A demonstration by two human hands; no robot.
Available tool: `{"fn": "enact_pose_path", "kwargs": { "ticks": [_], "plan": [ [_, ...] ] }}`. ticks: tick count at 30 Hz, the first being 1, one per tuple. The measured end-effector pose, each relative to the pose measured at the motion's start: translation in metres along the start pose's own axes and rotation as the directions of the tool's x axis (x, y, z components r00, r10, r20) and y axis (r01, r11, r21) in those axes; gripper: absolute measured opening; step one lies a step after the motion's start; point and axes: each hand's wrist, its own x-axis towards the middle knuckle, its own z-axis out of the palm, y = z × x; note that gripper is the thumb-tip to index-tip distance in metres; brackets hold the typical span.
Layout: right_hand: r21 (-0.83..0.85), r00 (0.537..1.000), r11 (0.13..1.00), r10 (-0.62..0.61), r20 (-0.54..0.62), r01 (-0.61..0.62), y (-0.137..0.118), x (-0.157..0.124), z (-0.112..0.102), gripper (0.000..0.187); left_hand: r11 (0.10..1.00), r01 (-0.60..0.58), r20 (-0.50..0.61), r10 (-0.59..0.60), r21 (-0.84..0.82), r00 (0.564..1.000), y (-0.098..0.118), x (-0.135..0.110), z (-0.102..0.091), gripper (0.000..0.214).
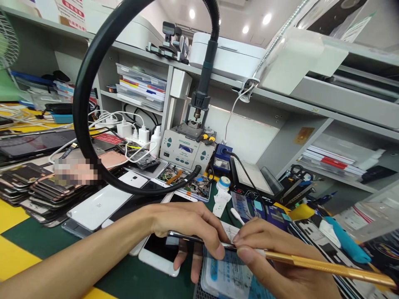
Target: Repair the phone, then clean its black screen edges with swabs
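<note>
My left hand (183,220) is closed round a thin dark phone with a shiny edge (179,236), seen almost edge-on, its thumb and fingers on either side. In my right hand (280,253) is a slim tool with a gold handle (311,264), pinched between thumb and fingers. Its front end meets the phone's edge; the tip is hidden by my fingers, so its kind cannot be told. Below my hands lies a clear plastic box with blue print (221,276). A white-framed phone (158,255) lies beneath my left hand.
A black hose (79,83) loops from the hot air station (187,149) across the bench. Stacked phone parts (46,187) and a white phone (106,199) lie left. A tray of small parts (183,182) sits behind; a blue-handled tool (349,241) is at right.
</note>
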Motion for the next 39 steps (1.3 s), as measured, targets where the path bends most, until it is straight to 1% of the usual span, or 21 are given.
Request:
{"fn": "enact_pose_path", "kwargs": {
  "ticks": [4, 8, 14, 16, 20, 24, 29, 32, 33, 35, 37, 39],
  "plan": [
    [0.029, 0.998, 0.998, 0.051, 0.023, -0.052, 0.000, -0.001, -0.001, 0.014, 1.000, -0.003, 0.015, 0.003, 0.006, 1.000, -0.001, -0.001, 0.000, 0.044],
    [0.063, 0.995, 0.994, 0.083, 0.054, -0.086, 0.000, -0.002, -0.001, 0.014, 1.000, -0.009, 0.003, 0.009, -0.005, 1.000, 0.001, -0.002, 0.000, 0.043],
    [0.073, 0.992, 0.991, 0.112, 0.058, -0.116, 0.000, -0.001, -0.002, 0.013, 1.000, -0.009, 0.007, 0.009, -0.011, 1.000, 0.001, -0.002, 0.000, 0.042],
    [0.101, 0.990, 0.986, 0.128, 0.062, -0.134, 0.001, -0.001, 0.000, 0.014, 1.000, -0.011, 0.011, 0.011, -0.011, 1.000, 0.001, -0.003, 0.000, 0.041],
    [0.155, 0.987, 0.975, 0.159, 0.033, -0.162, 0.002, -0.004, 0.001, 0.017, 1.000, -0.019, 0.014, 0.019, -0.005, 1.000, -0.001, -0.003, 0.000, 0.039],
    [0.108, 0.980, 0.975, 0.189, 0.061, -0.194, 0.008, -0.003, -0.004, 0.015, 1.000, -0.021, 0.012, 0.021, -0.004, 1.000, -0.002, -0.004, -0.001, 0.040],
    [0.078, 0.968, 0.965, 0.251, -0.009, -0.249, 0.014, -0.001, -0.010, 0.019, 1.000, 0.010, 0.010, -0.011, 0.017, 1.000, -0.002, -0.003, -0.004, 0.046],
    [0.108, 0.966, 0.965, 0.247, -0.070, -0.239, 0.011, -0.001, -0.009, 0.021, 0.999, -0.003, 0.001, 0.003, 0.041, 1.000, -0.002, -0.003, -0.003, 0.045],
    [0.113, 0.967, 0.965, 0.244, -0.069, -0.236, 0.010, -0.002, -0.009, 0.020, 0.998, -0.015, -0.014, 0.015, 0.057, 1.000, -0.001, -0.004, -0.001, 0.045],
    [0.113, 0.973, 0.968, 0.228, -0.021, -0.224, 0.007, -0.002, -0.007, 0.019, 0.990, -0.025, -0.079, 0.037, 0.140, 0.996, 0.001, -0.006, 0.005, 0.046],
    [0.104, 0.979, 0.973, 0.203, 0.028, -0.205, 0.005, -0.003, -0.006, 0.017, 0.953, -0.018, -0.185, 0.077, 0.302, 0.980, 0.005, -0.011, 0.013, 0.045],
    [0.083, 0.983, 0.979, 0.182, 0.037, -0.184, 0.005, -0.004, -0.005, 0.017, 0.874, -0.015, -0.278, 0.170, 0.486, 0.945, 0.008, -0.016, 0.020, 0.045]
  ]
}}
